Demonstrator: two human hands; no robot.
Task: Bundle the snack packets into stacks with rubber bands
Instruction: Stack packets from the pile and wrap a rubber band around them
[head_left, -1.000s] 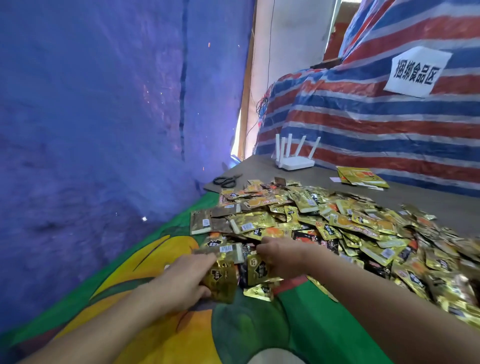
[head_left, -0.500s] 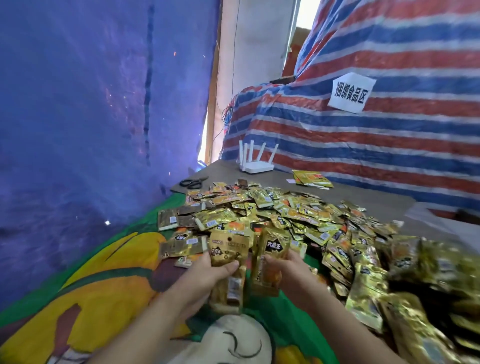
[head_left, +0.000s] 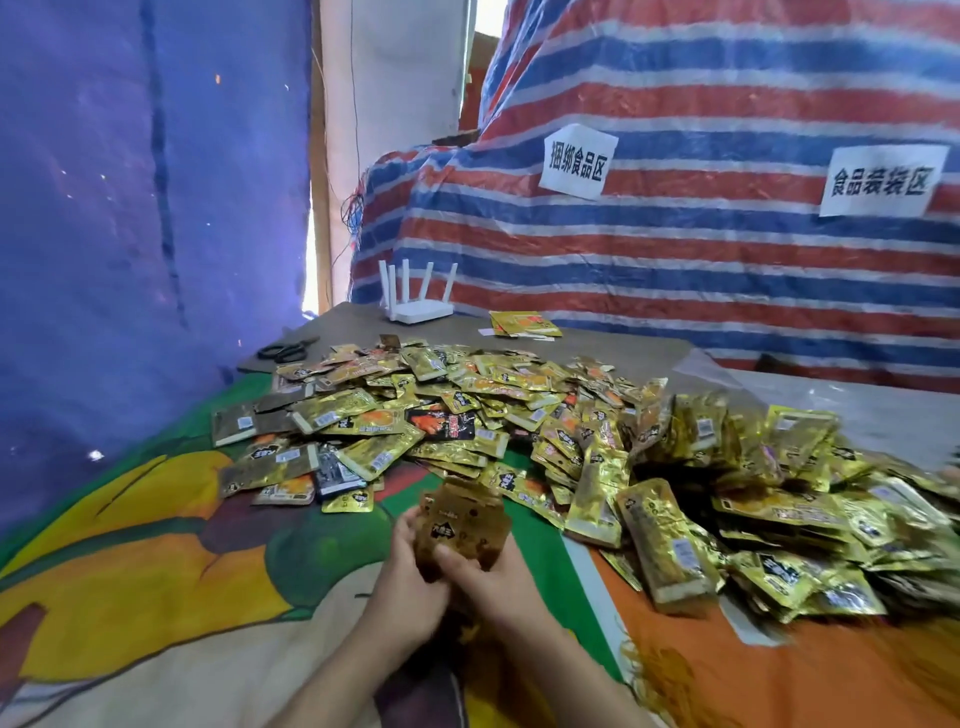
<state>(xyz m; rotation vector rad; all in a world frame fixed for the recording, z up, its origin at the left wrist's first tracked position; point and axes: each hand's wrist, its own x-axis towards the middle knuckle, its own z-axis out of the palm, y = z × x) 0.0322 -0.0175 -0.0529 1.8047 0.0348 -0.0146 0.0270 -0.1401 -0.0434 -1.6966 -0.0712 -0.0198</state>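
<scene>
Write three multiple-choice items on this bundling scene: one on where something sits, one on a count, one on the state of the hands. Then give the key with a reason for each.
1. Where does the white router stand?
A. At the table's far end, by the striped tarp
B. On top of the packet pile
C. On the cartoon cloth near the hands

2. How many white paper signs hang on the striped tarp?
A. One
B. Two
C. Four

3. What are the hands doing?
A. Both lie flat on the cloth
B. One holds the scissors
C. Both hold a small stack of packets

Key: 1 A, the router sits beyond the packet pile, close to the tarp. 2 B, one sign and a second sign show. 3 C, the left hand and the right hand share a grip on the held packets; the scissors lie untouched far off.
</scene>
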